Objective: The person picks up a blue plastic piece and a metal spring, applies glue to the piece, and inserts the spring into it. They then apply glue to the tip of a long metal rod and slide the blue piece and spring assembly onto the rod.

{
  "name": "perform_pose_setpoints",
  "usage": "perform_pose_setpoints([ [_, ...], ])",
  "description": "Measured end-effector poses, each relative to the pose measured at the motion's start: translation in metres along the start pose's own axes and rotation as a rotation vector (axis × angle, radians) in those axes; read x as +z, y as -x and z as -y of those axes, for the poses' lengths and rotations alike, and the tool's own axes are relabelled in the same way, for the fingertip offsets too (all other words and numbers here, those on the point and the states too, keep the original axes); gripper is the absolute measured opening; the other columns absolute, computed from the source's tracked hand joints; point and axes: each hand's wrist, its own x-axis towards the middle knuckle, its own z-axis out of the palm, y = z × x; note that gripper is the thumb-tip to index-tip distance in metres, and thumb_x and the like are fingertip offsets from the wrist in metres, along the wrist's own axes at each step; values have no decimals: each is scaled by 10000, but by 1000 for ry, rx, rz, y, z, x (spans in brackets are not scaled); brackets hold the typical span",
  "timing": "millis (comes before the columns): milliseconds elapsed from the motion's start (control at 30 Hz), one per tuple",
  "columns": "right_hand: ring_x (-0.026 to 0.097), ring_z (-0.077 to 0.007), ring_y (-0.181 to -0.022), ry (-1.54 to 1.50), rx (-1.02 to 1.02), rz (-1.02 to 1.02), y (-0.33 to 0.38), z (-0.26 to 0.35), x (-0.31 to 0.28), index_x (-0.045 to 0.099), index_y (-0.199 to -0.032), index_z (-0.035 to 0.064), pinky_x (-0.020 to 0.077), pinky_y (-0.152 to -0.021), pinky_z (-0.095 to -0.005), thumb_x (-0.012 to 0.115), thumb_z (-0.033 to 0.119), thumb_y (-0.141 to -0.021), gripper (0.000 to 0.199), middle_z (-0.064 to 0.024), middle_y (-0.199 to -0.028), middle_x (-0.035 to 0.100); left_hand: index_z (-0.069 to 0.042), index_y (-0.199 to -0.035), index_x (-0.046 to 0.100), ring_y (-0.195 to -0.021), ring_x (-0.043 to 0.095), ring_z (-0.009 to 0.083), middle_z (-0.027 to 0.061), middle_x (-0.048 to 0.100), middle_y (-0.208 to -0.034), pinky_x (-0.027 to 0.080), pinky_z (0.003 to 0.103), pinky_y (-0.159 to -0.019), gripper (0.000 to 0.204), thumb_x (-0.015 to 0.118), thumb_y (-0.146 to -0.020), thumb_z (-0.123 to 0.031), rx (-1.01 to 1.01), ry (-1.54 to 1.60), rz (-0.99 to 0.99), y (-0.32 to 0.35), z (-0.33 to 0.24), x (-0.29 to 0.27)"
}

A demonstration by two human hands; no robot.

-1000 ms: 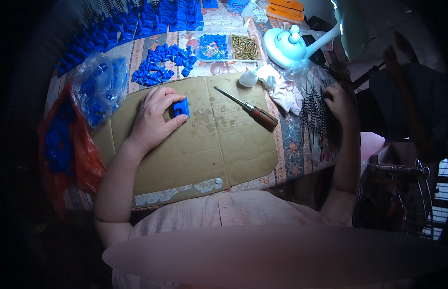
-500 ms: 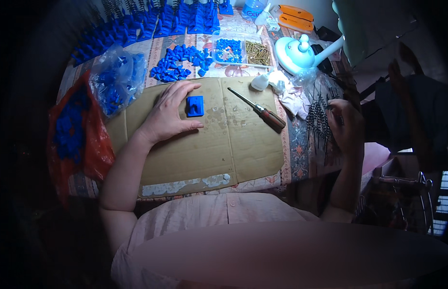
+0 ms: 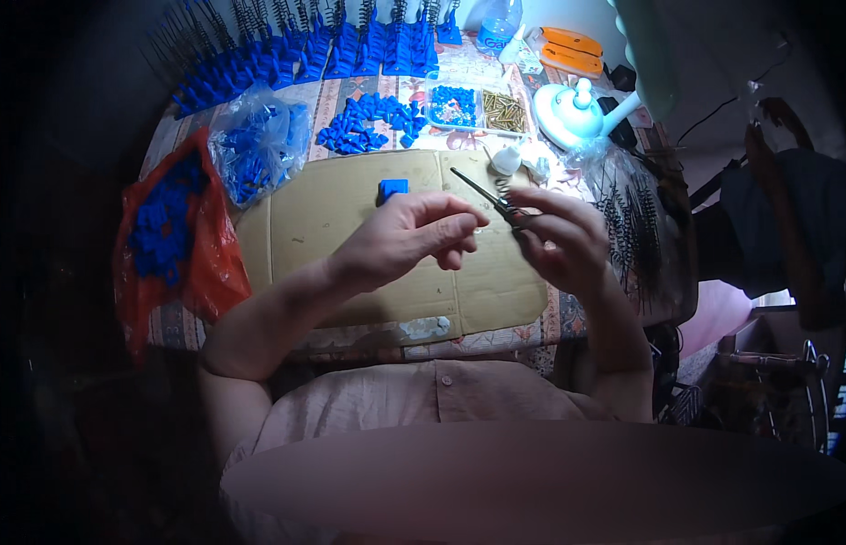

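Observation:
Over the middle of the cardboard sheet (image 3: 350, 173), my two hands are raised close together. A dark wire coil spring (image 3: 503, 188) stands up from the fingers of my right hand (image 3: 566, 238), which is closed on its lower part. My left hand (image 3: 409, 234) is curled, thumb and fingertips drawn together near the spring; anything between them is hidden. Behind my left hand a small square blue plastic part (image 3: 393, 188) lies on the cardboard, partly covered. A screwdriver (image 3: 471, 185) rests on the sheet, its handle mostly hidden by my right hand.
Finished-looking rows of blue stands with springs (image 3: 359, 50) fill the back. Loose blue pieces (image 3: 368, 123), a clear box of screws (image 3: 503, 111), a lamp base (image 3: 568, 113), and a white bottle (image 3: 506, 161) stand nearer. Bags (image 3: 218, 263) lie left, loose springs (image 3: 632, 222) right; another person's hand (image 3: 786, 123) shows beyond.
My right hand has come from the spring pile to the middle with a spring. My left hand has left the blue part, moved right and closed its fingers. The view has shifted slightly.

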Motion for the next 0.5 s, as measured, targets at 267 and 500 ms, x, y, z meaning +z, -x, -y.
perform_pose_setpoints([
  [267,672,-242,-886,224,-219,84,-11,7,15,664,-1045,64,564,-721,-333,759,64,-703,354,-97,-1025,658,-34,-1164,618,-818,597,60,25,662,-992,496,220,-767,282,613,-955,-224,-28,385,-42,-15,27,-8],
  [500,650,-268,-808,102,591,73,24,-52,-4,623,-1080,31,529,-727,-361,752,138,-764,358,-123,-935,655,-18,-1145,611,-798,588,95,56,642,-963,502,238,-745,240,606,-952,-161,287,247,-276,-7,-11,-55],
])
